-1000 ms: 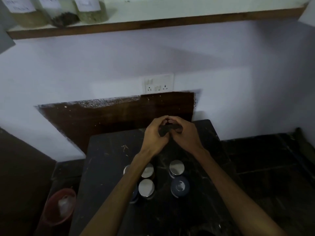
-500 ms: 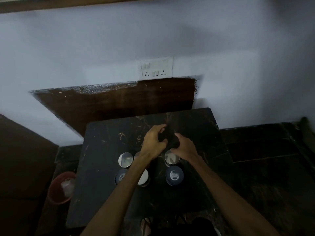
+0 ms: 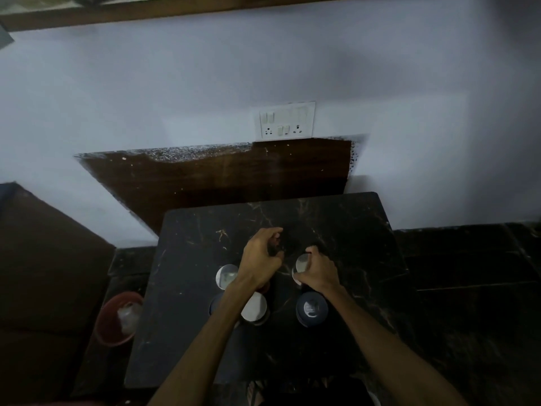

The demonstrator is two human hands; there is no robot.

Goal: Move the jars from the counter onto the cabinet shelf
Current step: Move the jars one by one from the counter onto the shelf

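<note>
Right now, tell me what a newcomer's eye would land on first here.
Two bare hands meet mid-frame over the dark marble counter: the left hand curled, the right hand on a silver-lidded jar. More lidded jars cluster under the forearms. A white switch plate stands out on the wall behind.

Silver-lid jars (image 3: 227,276): three. Dark-lid jars (image 3: 311,308): two.

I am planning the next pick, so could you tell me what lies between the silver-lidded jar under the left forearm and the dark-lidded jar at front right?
Head view: only bare dark marble countertop lies between the silver-lidded jar and the dark-lidded jar.
</note>
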